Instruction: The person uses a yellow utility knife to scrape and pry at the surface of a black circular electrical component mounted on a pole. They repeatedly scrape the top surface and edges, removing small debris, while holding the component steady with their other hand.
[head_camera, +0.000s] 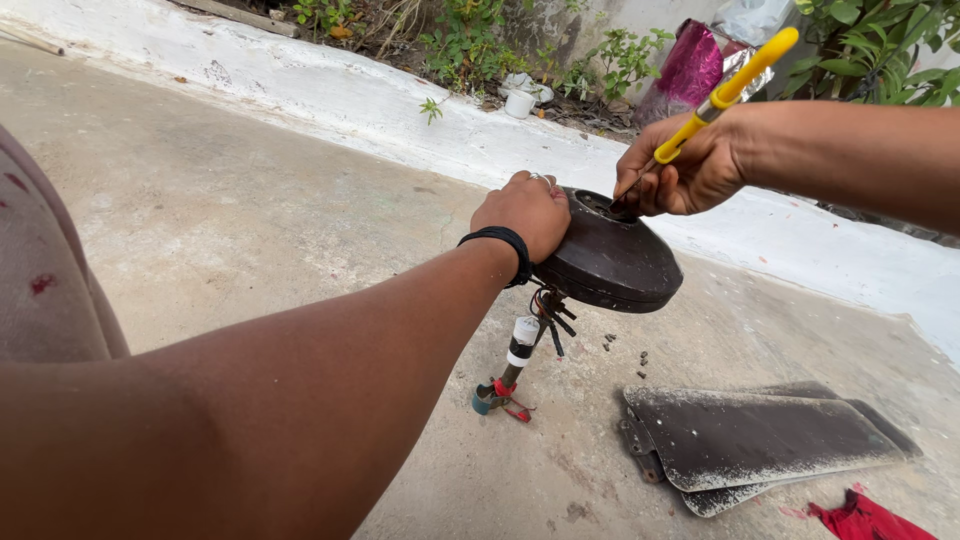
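A dark brown ceiling fan motor housing (610, 262) stands tilted on its rod (515, 360), the rod's lower end resting on the concrete floor. My left hand (528, 212), with a ring and a black wristband, grips the housing's left rim. My right hand (678, 168) holds a yellow-handled screwdriver (728, 92), its tip set into the top of the housing near the far edge. Red and black wires hang below the housing, beside the rod.
Detached dusty fan blades (760, 435) lie stacked on the floor at the lower right, with a red cloth (865, 520) beside them. Small screws (625, 350) are scattered under the motor. A white kerb (400, 110) with plants, a white cup (518, 103) and a pink bag (690, 65) lies behind.
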